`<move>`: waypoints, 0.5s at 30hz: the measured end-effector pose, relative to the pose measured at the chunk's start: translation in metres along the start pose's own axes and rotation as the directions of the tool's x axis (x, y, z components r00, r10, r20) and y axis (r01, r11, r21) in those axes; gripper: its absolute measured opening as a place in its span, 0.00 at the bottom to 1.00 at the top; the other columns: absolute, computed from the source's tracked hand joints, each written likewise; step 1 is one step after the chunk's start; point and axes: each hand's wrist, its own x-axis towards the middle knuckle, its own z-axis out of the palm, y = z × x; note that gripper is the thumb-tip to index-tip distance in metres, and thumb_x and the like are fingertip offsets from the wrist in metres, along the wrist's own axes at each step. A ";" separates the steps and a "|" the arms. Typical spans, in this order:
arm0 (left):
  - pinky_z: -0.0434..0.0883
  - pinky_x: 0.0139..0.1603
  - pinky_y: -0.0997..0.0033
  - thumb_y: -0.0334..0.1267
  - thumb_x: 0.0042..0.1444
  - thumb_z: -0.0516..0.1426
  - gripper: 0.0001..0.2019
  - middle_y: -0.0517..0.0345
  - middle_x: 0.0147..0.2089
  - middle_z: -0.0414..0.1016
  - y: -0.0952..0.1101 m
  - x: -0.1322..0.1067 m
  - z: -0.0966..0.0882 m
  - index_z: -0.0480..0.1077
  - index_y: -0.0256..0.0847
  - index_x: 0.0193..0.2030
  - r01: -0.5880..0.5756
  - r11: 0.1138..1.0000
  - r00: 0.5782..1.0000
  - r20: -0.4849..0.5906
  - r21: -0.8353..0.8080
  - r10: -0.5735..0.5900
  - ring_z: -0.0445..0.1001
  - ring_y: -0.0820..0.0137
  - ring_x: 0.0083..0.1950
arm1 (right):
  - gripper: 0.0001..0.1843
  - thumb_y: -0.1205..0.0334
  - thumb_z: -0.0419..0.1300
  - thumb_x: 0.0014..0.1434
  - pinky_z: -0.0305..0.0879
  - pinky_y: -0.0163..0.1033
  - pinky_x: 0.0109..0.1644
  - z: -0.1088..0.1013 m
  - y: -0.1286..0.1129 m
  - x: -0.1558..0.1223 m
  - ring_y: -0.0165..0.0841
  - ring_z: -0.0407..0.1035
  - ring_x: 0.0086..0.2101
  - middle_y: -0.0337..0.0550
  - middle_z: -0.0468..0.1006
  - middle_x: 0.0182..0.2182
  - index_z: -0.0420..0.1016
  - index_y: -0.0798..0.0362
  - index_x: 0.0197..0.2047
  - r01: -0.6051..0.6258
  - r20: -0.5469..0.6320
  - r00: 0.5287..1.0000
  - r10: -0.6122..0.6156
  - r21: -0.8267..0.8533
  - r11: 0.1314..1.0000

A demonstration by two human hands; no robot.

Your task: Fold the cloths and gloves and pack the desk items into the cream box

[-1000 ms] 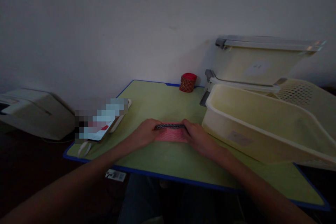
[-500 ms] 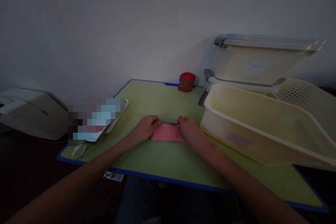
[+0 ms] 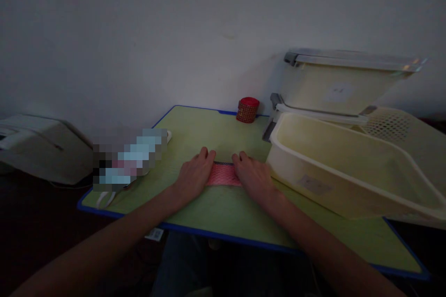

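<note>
A small pink textured cloth piece point(image 3: 225, 174) with a dark, finely patterned strip along its far edge lies on the green tabletop point(image 3: 223, 213). My left hand point(image 3: 195, 172) rests over its left end, fingers stretched forward past the dark strip and slightly apart. Over the right end lies my right hand point(image 3: 253, 174), its fingers also reaching beyond the far edge. Both hands touch the cloth and cover its ends; the thumbs are hard to make out.
A red round case point(image 3: 248, 110) stands at the table's back edge. To the right are a large cream bin point(image 3: 313, 181) and a lidded container point(image 3: 334, 86). At the left lies a blurred-out phone-like item point(image 3: 139, 153) with a white strap point(image 3: 104, 198); beyond it sits a pale boxy object point(image 3: 45, 148).
My hands have shifted from pinching the cloth's far corners to lying over its ends, fingers extended forward. They cover more of the cloth, and less pink shows between them.
</note>
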 end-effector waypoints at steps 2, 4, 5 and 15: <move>0.68 0.35 0.64 0.27 0.59 0.42 0.12 0.45 0.46 0.65 -0.001 -0.001 0.001 0.61 0.35 0.46 -0.036 0.996 0.999 -0.024 0.077 0.038 0.69 0.58 0.44 | 0.15 0.74 0.42 0.61 0.69 0.43 0.36 0.004 0.004 0.001 0.42 0.68 0.42 0.54 0.71 0.41 0.67 0.58 0.44 0.031 -0.027 0.999 -0.031 0.006 0.999; 0.67 0.41 0.61 0.27 0.59 0.43 0.12 0.45 0.45 0.65 -0.006 0.001 0.005 0.63 0.34 0.45 -0.071 0.995 0.997 -0.033 0.072 0.074 0.67 0.58 0.47 | 0.13 0.73 0.44 0.61 0.67 0.43 0.41 0.010 0.008 0.004 0.42 0.66 0.45 0.54 0.70 0.42 0.68 0.59 0.43 0.063 -0.046 0.997 -0.062 0.020 0.998; 0.66 0.44 0.61 0.29 0.59 0.43 0.11 0.46 0.44 0.66 -0.009 0.003 0.007 0.64 0.33 0.44 -0.078 0.996 0.996 -0.032 0.042 0.079 0.66 0.58 0.47 | 0.12 0.72 0.45 0.61 0.67 0.43 0.42 0.013 0.011 0.005 0.42 0.65 0.45 0.53 0.70 0.42 0.68 0.59 0.42 0.073 -0.053 0.996 -0.071 0.030 0.997; 0.63 0.33 0.70 0.38 0.53 0.51 0.06 0.57 0.30 0.67 -0.037 0.020 0.007 0.63 0.38 0.29 -0.013 0.892 0.996 0.071 -0.453 0.050 0.66 0.68 0.32 | 0.09 0.62 0.51 0.62 0.62 0.39 0.47 0.026 0.025 0.005 0.36 0.64 0.42 0.50 0.69 0.40 0.68 0.59 0.40 0.101 -0.095 0.992 -0.078 0.275 0.956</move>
